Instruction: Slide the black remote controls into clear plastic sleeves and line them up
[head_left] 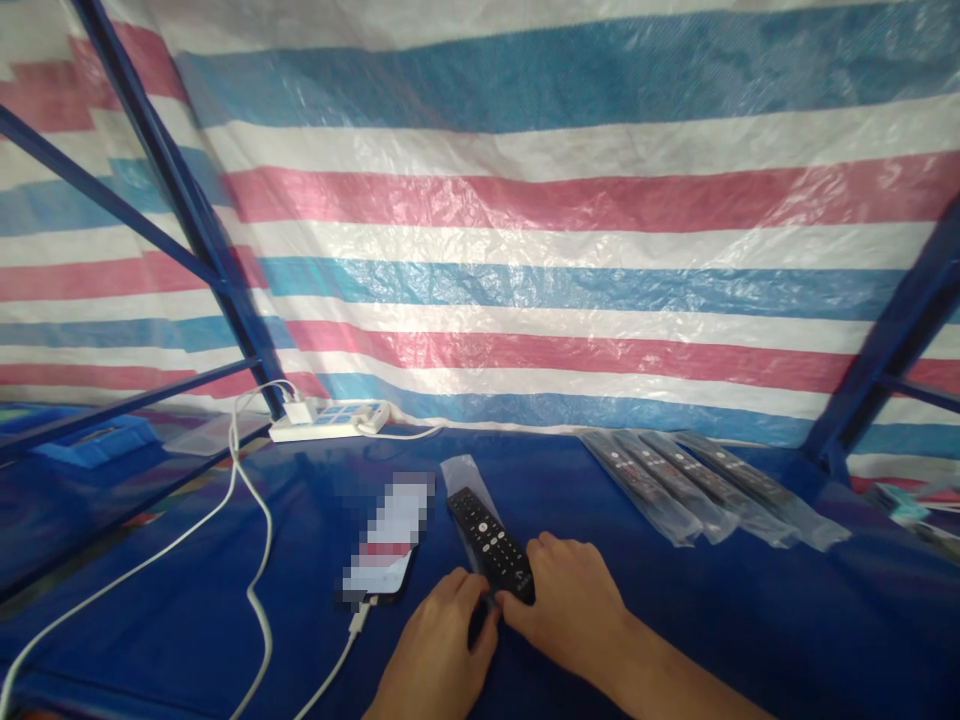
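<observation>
A black remote control [487,537] lies at an angle on the blue table, on top of a clear plastic sleeve [468,470] that shows past its far end. My right hand [570,597] grips the near end of the remote, with the thumb at its lower edge. Close beside it, my left hand [444,640] has its thumb and forefinger pinched together by the remote's near corner. Something small and dark shows at those fingertips, too small to name. To the left lies a phone [390,540], its screen lit and blurred, with a white cable plugged in.
Several bagged remotes [675,485] lie side by side at the back right. A white power strip [330,421] with plugs stands at the back left, and white cables [259,580] run down the left side. Blue metal posts [187,220] and a striped sheet [570,250] bound the table [300,500].
</observation>
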